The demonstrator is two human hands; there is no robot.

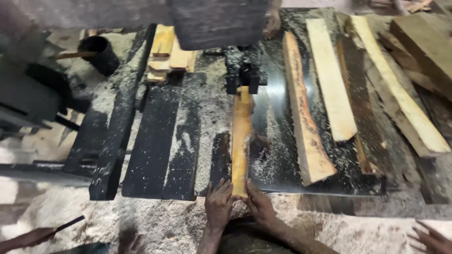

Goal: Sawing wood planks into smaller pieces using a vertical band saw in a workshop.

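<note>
**Narrow plank end-on to both hands, long axis pointing at the saw guide**

While both hands sit at the near end of the narrow orange plank [241,141], the plank lies straight ahead of the fingers, its long axis pointing away from the person toward the black blade guide [243,75] of the saw.

- Left hand [218,203]: pressed against the plank's left flank at its near end, fingers together and extended forward along the wood. Not wrapped around it.
- Right hand [260,203]: mirrors this on the right flank, fingers laid flat along the edge. Both hands look equally near; neither leads.
- Plank position: on the dark metal saw table [278,174], standing on its narrow edge as far as I can tell. Far end meets the guide; near end reaches the table's front edge, between the two hands.
- Sawdust [207,113] lies thick on the table left of the plank and on the floor below the hands.
- Right of the plank, apart from it: a bark-edged slab [303,127], then a pale board [332,80], both roughly parallel to it.
- Other people's hands show at the bottom left corner [33,236] and bottom right corner [431,239], well apart from the plank.
- Stack of short offcuts [169,54] sits beyond the table, to the left.
</note>
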